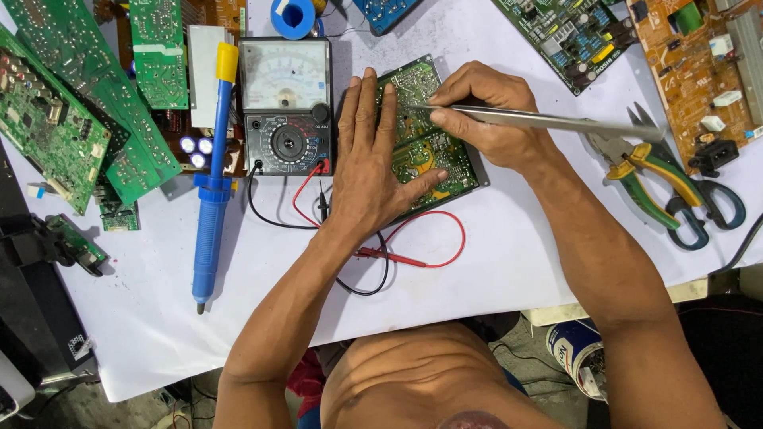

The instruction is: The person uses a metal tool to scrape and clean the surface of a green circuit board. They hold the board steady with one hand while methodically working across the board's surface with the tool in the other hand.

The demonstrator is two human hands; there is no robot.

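Two hands are at work on one green circuit board (pixel 425 147), which lies solder side up near the middle of the white worktop (pixel 509 262), just right of the analog multimeter (pixel 286 107). My left hand (pixel 367 159) lies flat on the board's left part, fingers spread and pointing to the far side, thumb stretched right across the near half of the board, pressing it down. My right hand (pixel 485 115) comes in from the right, fingers pressed together and pinching a pair of long metal tweezers (pixel 540 121) near their tip; the tip touches the far half of the board, while the long shaft runs right, past my wrist.

From the multimeter a black lead and a red lead (pixel 421 246) curl toward me on the worktop, and the red probe lies near my left forearm. Left of the meter a blue desoldering pump (pixel 213 183) with a yellow top lies lengthwise, far to near. Several green boards (pixel 87 103) are stacked at the far left. On the right, beyond the tweezers, lie pliers with green and yellow handles (pixel 644 179) and, touching them, scissors with blue-green handles (pixel 711 208). An orange-brown board (pixel 699 71) sits at the far right corner, and a blue spool of solder (pixel 292 17) at the far edge.
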